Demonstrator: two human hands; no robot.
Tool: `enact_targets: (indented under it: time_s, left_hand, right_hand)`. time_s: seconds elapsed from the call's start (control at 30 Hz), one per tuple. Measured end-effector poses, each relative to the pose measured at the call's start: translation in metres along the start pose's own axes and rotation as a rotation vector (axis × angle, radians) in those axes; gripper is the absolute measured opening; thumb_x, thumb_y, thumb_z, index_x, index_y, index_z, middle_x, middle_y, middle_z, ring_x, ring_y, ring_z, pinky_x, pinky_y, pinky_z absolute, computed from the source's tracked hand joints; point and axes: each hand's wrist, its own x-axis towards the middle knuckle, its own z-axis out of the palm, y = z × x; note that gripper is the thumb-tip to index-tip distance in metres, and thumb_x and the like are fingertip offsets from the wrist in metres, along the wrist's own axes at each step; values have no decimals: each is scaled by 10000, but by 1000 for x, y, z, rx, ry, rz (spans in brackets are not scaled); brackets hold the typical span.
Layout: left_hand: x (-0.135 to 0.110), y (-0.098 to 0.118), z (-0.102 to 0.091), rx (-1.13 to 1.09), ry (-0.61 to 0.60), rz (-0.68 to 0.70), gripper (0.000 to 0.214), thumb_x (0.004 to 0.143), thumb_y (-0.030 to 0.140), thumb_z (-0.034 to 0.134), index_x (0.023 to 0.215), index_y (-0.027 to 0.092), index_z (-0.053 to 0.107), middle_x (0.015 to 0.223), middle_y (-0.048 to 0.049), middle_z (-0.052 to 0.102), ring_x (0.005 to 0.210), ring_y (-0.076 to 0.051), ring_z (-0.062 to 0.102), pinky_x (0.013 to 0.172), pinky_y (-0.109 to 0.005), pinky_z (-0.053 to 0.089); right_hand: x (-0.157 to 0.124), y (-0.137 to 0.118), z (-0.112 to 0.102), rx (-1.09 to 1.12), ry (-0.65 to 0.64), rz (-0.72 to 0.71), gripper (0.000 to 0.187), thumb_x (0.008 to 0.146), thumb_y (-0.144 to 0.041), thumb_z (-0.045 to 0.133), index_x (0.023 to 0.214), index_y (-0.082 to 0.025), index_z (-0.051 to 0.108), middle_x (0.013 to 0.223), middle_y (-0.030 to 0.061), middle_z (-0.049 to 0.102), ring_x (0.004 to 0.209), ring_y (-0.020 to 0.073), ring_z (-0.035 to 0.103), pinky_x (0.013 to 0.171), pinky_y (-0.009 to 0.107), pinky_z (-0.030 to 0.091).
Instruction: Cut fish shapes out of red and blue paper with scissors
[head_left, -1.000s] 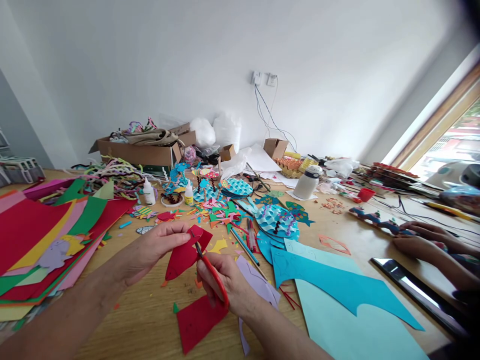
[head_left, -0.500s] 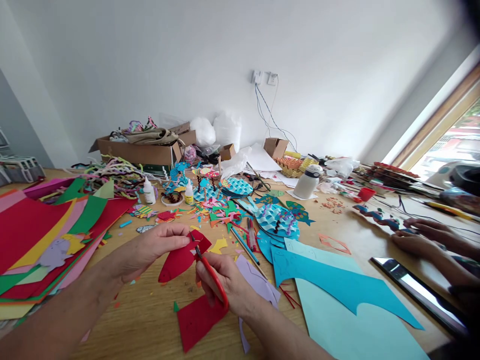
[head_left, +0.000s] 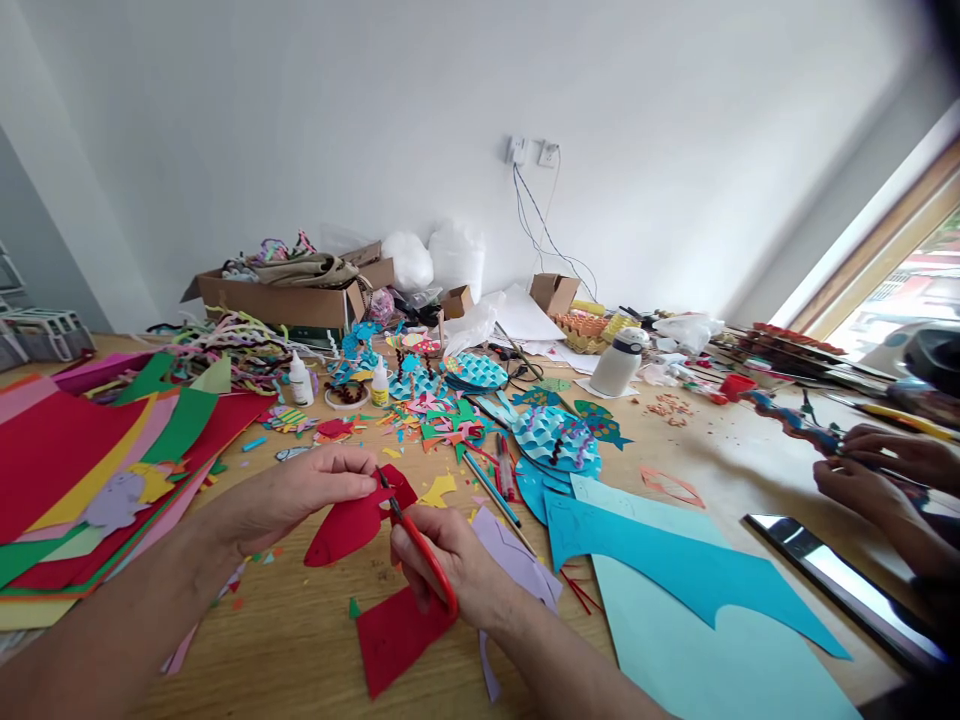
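My left hand (head_left: 334, 485) pinches a red paper fish cutout (head_left: 345, 530) between thumb and fingers, above the table. A pair of orange-handled scissors (head_left: 433, 555) is gripped in my right hand (head_left: 442, 560), its blades pointing up and left at the fish's tail end. The blades meet the paper near my left fingertips. Beneath my right hand a larger red paper piece (head_left: 397, 640) lies on the table, partly covered by the hand. A lilac paper piece (head_left: 514, 560) lies just right of it.
Coloured paper sheets (head_left: 67, 460) are stacked at left. Glue bottles (head_left: 300, 380), paper scraps (head_left: 450, 420) and a blue paper fish (head_left: 555, 440) lie beyond my hands. At right are blue paper (head_left: 675, 560), a tablet (head_left: 832, 580) and another person's hands (head_left: 877, 480) holding a painted strip.
The red fish has tilted slightly, its pointed end shifting left. My hands stay almost in place. The other person's hands have raised the painted strip and moved it right.
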Motion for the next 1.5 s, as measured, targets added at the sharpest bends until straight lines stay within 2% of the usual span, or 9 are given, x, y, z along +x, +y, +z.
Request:
enact_targets:
  time_s: [0.1,0.3,0.5,0.73,0.93,1.1,1.23,1.33,1.5]
  left_hand:
    - [0,1,-2,-39,-73,-38,173,718,340,597,752,189,676,725,-21,648,727,-209,609,644,-294,475]
    - [-1,1,-6,-56,-114,-63,173,713,324,598,774,192,691,787,-37,679,744,-213,616,662,-298,478]
    - [-1,-1,-7,-89,-160,-74,144,711,293,592,764,202,692,787,-31,692,736,-206,622,647,-274,474]
    - [0,-2,-9,-108,-172,-81,133,697,275,609,763,198,695,769,-30,691,700,-193,616,601,-250,463]
    - [-1,-3,-11,-81,-181,-95,132,684,310,628,729,205,693,737,-20,680,676,-186,609,602,-252,462]
    - [-3,-2,-13,-53,-174,-119,128,671,323,636,718,225,703,712,-7,673,682,-204,603,613,-267,450]
    - [-2,-6,-17,3,-140,-108,107,668,327,648,649,222,659,629,12,600,602,-174,540,545,-245,398]
    - [-1,-9,-19,51,-119,-67,163,688,347,640,609,206,611,583,27,524,556,-142,473,511,-227,348]
    - [1,-4,-14,6,-28,-50,194,711,365,629,639,194,570,602,39,489,531,-112,427,494,-212,313]
  right_hand:
    - [0,-2,0,24,-12,-11,405,783,-521,528,594,-186,399,449,-80,362,366,39,336,355,152,252]
    - [-2,-3,1,-33,-7,0,369,807,-453,516,582,-186,396,457,-75,363,377,41,317,354,159,221]
    - [-3,-4,0,-87,-32,29,329,837,-397,482,599,-185,401,470,-71,379,391,47,346,374,158,261]
    - [-2,-1,0,-90,-54,34,312,841,-415,475,644,-175,451,478,-71,375,393,43,349,377,152,263]
    - [-3,-1,0,-64,-84,31,300,835,-397,470,633,-178,431,466,-77,356,381,40,344,368,153,245]
    - [-3,0,-2,-81,-118,12,378,830,-509,456,641,-182,437,443,-79,338,373,47,341,366,170,238]
    - [-3,-1,-3,-18,-141,26,467,763,-627,483,623,-185,429,428,-85,340,353,45,341,354,174,237]
    - [-2,-3,-6,46,-92,12,480,760,-635,478,605,-184,424,414,-84,363,332,44,349,347,175,245]
    - [6,1,-14,93,72,-87,446,791,-583,466,621,-170,471,396,-69,412,329,59,374,372,191,275]
